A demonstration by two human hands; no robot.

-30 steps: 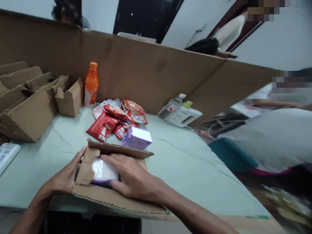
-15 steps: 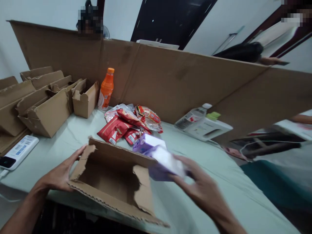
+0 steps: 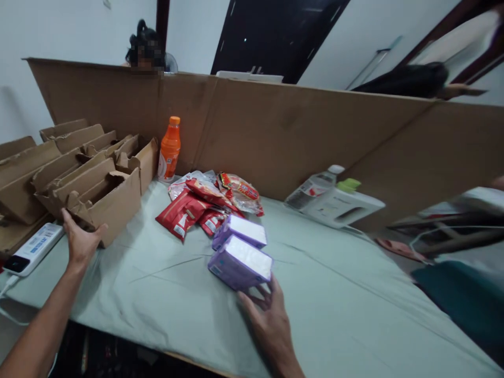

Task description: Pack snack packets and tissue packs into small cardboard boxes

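Note:
At the left, my left hand [image 3: 81,241] grips the near end of an open-topped cardboard box [image 3: 118,207], thumb and fingers spread across its corner. The box stands against other boxes of the same kind. Near the table's middle, my right hand [image 3: 268,310] has its thumb and fingers around the near right corner of a purple and white tissue pack [image 3: 240,262]. Part of those fingers is hidden behind the pack. Directly behind it, a second tissue pack [image 3: 246,231] lies beside several red snack packets [image 3: 185,210].
Several cardboard boxes [image 3: 23,178] crowd the left side, with a white power bank [image 3: 35,247] and cable in front. Further back stand an orange bottle [image 3: 169,149], a clear bottle [image 3: 315,189] and a white jug [image 3: 342,205]. A cardboard partition [image 3: 295,131] runs behind; people are beyond it.
The empty cardboard box has moved from the front middle to the row of boxes at left with my left hand. My right hand has brought the tissue pack left, beside the other one.

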